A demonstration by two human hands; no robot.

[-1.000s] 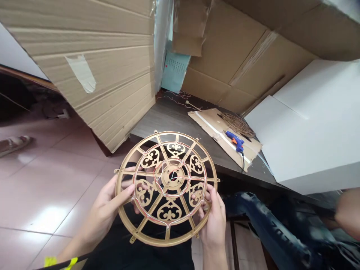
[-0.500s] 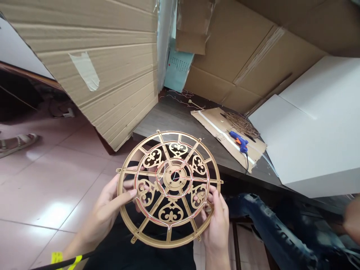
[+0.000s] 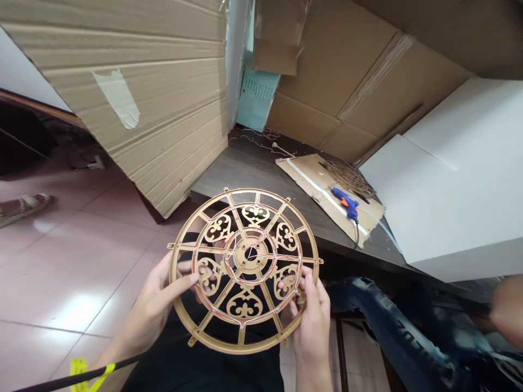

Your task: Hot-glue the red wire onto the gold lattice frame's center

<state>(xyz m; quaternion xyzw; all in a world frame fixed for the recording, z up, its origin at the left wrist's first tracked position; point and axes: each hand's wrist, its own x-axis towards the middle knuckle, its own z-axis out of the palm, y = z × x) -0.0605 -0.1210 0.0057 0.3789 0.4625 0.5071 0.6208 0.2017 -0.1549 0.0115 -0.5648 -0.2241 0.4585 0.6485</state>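
Barely shifted since the earlier frame: gold wheel (image 3: 241, 256), over the lap (image 3: 212, 375). From here looks stiff, lightish; wires (image 3: 242, 325) could snag, hold by rim (image 3: 239, 348). Left hand (image 3: 157, 294), right hand (image 3: 312, 310) pinch opposite sides. Glue gun (image 3: 347, 204) beyond, on cardboard (image 3: 309, 164).

My left grip (image 3: 157, 291) and right grip (image 3: 314, 313) are plain bare hands, forearms bare too as far as they show. Plain black clothing (image 3: 245, 373) covers my lap, shirt or trousers, can't tell which. Thin black cord or rod (image 3: 44, 383) runs across by my left forearm (image 3: 118, 345), two bright yellow tape-like strips (image 3: 79, 370) on it, one broad, one slimmer.
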